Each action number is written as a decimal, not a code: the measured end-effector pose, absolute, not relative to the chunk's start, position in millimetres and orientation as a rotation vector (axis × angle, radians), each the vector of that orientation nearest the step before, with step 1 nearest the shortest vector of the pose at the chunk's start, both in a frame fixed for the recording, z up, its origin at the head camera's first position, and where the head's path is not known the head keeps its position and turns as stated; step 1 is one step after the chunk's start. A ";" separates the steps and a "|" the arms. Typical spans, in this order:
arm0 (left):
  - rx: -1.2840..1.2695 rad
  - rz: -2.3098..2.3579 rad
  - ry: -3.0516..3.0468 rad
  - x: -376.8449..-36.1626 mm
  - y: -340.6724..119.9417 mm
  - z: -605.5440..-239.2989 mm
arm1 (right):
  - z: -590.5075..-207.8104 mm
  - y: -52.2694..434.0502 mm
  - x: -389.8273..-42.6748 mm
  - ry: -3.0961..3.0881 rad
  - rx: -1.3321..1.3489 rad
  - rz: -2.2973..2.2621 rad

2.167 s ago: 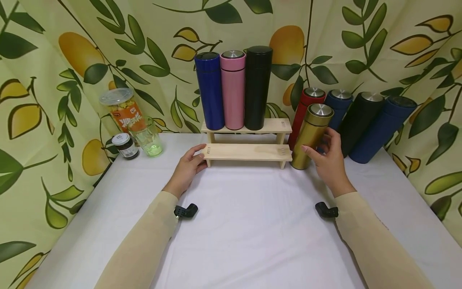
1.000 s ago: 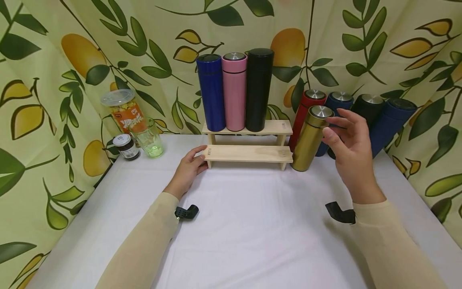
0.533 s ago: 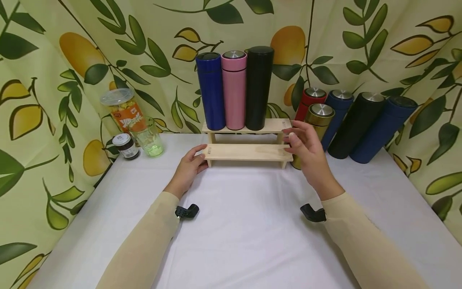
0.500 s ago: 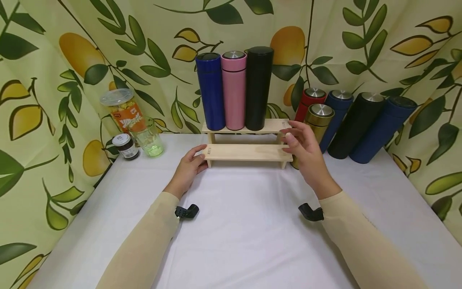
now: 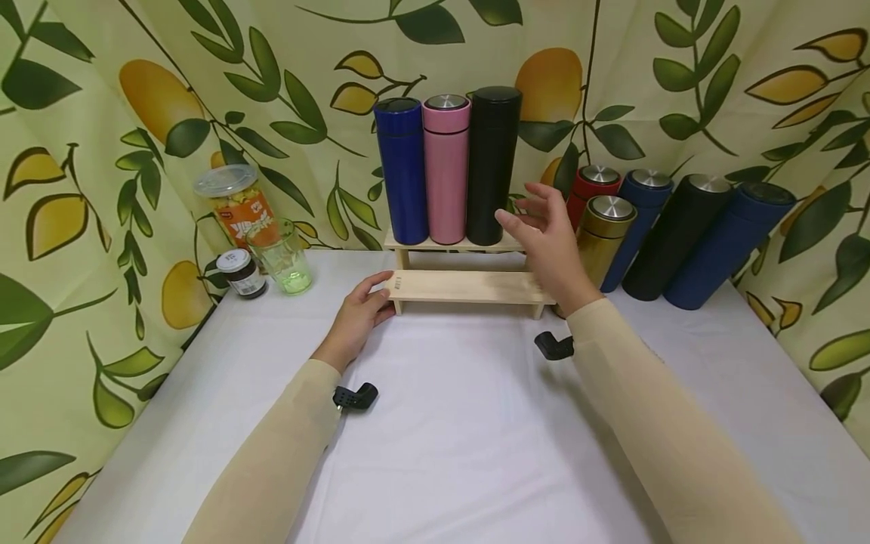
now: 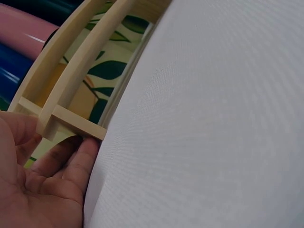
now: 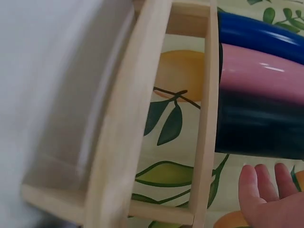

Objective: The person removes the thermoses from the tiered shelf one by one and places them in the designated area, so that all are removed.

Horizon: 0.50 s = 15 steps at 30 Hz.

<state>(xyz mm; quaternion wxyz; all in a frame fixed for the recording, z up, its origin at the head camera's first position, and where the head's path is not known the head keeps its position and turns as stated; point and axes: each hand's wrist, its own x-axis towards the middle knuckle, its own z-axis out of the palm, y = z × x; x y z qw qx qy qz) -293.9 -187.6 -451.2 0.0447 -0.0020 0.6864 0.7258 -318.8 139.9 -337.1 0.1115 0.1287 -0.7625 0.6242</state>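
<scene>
A two-step wooden rack (image 5: pixel 469 285) stands at the back of the white table. On its upper step stand a blue flask (image 5: pixel 401 170), a pink flask (image 5: pixel 445 170) and a black flask (image 5: pixel 492 166). My left hand (image 5: pixel 370 302) holds the left end of the lower step, thumb on top and fingers against the leg (image 6: pixel 71 124). My right hand (image 5: pixel 523 208) hovers open with spread fingers just right of the black flask (image 7: pixel 261 128), not touching it. A gold flask (image 5: pixel 601 238) stands to the right of the rack, partly behind my right hand.
Behind the gold flask, a red flask (image 5: pixel 594 185), a navy one (image 5: pixel 639 219), a black one (image 5: pixel 673 234) and a blue one (image 5: pixel 720 245) lean against the leafy curtain. At the back left are a snack jar (image 5: pixel 234 204), a green glass (image 5: pixel 282 257) and a small dark jar (image 5: pixel 239 273).
My right hand let go of the gold flask, moved left past the rack's right end and rose toward the black flask on the upper step. The left hand stayed put.
</scene>
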 end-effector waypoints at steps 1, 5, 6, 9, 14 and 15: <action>-0.007 2.217 2.100 -293.9 -187.8 -451.1 | -335.2 137.8 -322.2 -2.235 0.372 1.843; -0.004 2.221 2.100 -294.0 -188.8 -451.2 | -328.8 128.3 -334.2 -2.206 0.346 1.894; -0.002 2.220 2.100 -293.9 -188.8 -451.0 | -327.5 125.7 -337.5 -2.202 0.340 1.895; 0.000 2.220 2.097 -293.6 -188.6 -450.7 | -324.0 118.1 -346.5 -2.181 0.329 1.906; -0.006 2.208 2.094 -293.2 -188.3 -450.0 | -320.3 109.1 -358.6 -2.167 0.323 1.879; -0.008 2.205 2.095 -293.4 -188.5 -450.2 | -319.8 108.1 -360.3 -2.168 0.320 1.871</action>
